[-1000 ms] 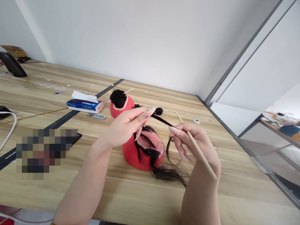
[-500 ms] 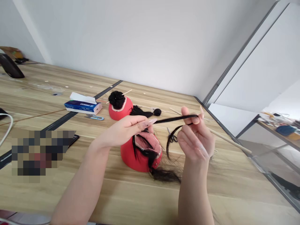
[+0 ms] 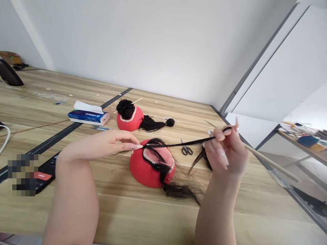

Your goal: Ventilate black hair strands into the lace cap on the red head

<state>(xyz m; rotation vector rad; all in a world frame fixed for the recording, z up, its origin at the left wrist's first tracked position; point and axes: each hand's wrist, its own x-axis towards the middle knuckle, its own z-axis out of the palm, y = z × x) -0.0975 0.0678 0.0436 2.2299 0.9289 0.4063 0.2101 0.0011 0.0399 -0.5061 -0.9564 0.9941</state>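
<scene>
A strand of black hair (image 3: 187,142) runs taut across the red dome-shaped form (image 3: 141,170). My left hand (image 3: 114,143) pinches the strand at its root, by the form's upper left rim. My right hand (image 3: 227,146) grips the strand's far end between thumb and fingers, up and to the right. A pale stick (image 3: 273,163) passes behind my right hand; how it is held is hidden. Pink netting (image 3: 165,154) covers the form's top, edged with a light band and pins. A loose black hair tail (image 3: 178,190) trails from it onto the table.
Behind stands a second red form (image 3: 130,121) with a black hair bun (image 3: 125,109) and a bundled tail (image 3: 154,123). Scissors (image 3: 187,150) lie between my hands. A tissue box (image 3: 88,116), a blue cutter (image 3: 102,128) and a phone (image 3: 47,173) lie left.
My left hand has moved left and down to the form's rim. My right hand has moved right, drawing the strand out longer; its dangling loop is gone. The stick has shifted right with that hand.
</scene>
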